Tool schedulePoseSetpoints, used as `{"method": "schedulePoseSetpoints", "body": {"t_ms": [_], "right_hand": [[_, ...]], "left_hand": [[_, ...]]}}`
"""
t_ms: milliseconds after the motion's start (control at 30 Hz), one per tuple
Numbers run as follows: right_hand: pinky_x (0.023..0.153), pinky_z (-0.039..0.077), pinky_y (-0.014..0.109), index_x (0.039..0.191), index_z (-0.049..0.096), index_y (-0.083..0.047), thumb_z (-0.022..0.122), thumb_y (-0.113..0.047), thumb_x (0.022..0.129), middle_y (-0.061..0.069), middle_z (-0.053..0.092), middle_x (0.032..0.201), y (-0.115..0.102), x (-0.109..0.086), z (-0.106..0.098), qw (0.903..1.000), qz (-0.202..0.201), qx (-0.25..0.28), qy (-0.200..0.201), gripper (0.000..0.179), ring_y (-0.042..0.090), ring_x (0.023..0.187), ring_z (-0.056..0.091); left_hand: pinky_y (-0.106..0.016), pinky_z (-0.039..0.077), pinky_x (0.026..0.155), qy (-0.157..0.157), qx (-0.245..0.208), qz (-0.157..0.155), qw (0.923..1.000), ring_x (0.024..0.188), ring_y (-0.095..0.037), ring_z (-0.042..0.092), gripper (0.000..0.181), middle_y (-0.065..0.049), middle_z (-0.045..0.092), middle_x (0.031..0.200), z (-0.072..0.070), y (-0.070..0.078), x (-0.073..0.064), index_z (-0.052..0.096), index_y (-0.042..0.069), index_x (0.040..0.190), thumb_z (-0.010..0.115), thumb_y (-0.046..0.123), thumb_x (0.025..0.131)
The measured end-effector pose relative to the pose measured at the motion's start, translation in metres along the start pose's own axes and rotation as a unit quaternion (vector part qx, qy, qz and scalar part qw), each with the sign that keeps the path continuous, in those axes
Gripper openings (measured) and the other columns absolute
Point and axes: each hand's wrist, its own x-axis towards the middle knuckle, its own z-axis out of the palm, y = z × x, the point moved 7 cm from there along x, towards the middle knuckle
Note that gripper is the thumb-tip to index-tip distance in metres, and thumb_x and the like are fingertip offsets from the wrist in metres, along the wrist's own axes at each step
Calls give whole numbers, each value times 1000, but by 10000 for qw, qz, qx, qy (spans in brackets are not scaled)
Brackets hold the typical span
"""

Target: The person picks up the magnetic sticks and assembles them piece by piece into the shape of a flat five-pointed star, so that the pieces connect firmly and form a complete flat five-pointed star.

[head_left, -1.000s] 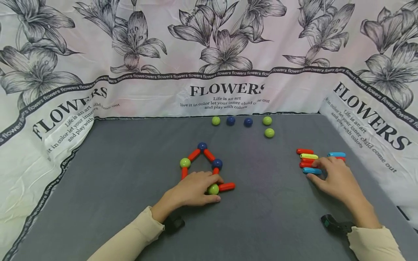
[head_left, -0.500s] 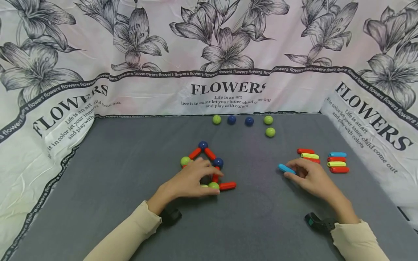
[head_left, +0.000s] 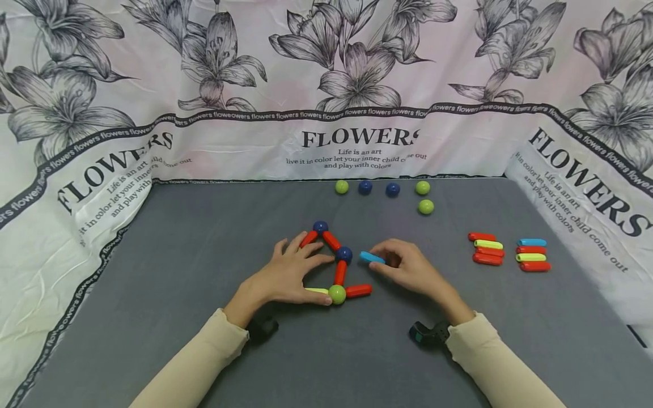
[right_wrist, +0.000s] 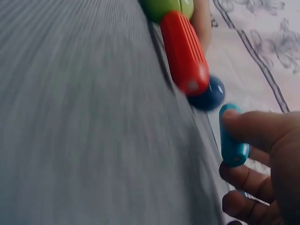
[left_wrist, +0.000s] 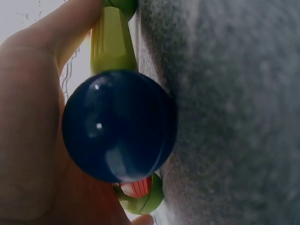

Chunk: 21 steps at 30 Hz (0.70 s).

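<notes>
My left hand [head_left: 285, 276] spreads over the left side of a frame of sticks and balls, its thumb tip right at a green ball [head_left: 337, 294]. The palm hides part of this frame. Close up in the left wrist view are a dark blue ball [left_wrist: 119, 126] and a yellow stick [left_wrist: 112, 40]. Thumb and fingers of my right hand [head_left: 415, 271] pinch a light blue stick [head_left: 372, 257], one end pointing at the frame's right-hand dark blue ball [head_left: 344, 254]. From the green ball a red stick [head_left: 359, 290] juts out to the right.
Loose green balls [head_left: 425, 207] and dark blue balls [head_left: 392, 190] lie along the back of the grey table [head_left: 357, 362]. Two groups of sticks, one with a red stick [head_left: 487, 259] in front, the other with a blue stick [head_left: 532, 242] at its back, lie at right.
My right hand has taken the light blue stick from the left-hand stick group and carried it left to beside the frame. My left hand's fingers have lifted and spread wider.
</notes>
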Motion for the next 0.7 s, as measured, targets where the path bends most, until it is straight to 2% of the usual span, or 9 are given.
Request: {"method": "schedulePoseSetpoints", "body": {"t_ms": [233, 700], "right_hand": [[57, 42, 23, 105, 75, -18, 79, -21, 90, -5, 63, 81, -6, 10, 18, 9997, 203, -51, -136, 15, 7, 62, 50], [56, 41, 23, 106, 74, -16, 78, -21, 91, -3, 63, 80, -8, 11, 21, 9998, 166, 58, -107, 17, 6, 60, 49]], "left_hand": [[-63, 19, 119, -58, -137, 28, 9999, 159, -37, 4, 75, -2, 33, 166, 3, -4, 3, 55, 38, 144, 65, 77, 81], [-62, 23, 116, 43, -108, 13, 9999, 159, -38, 6, 73, -1, 35, 165, 3, -5, 2, 56, 39, 143, 65, 77, 81]]}}
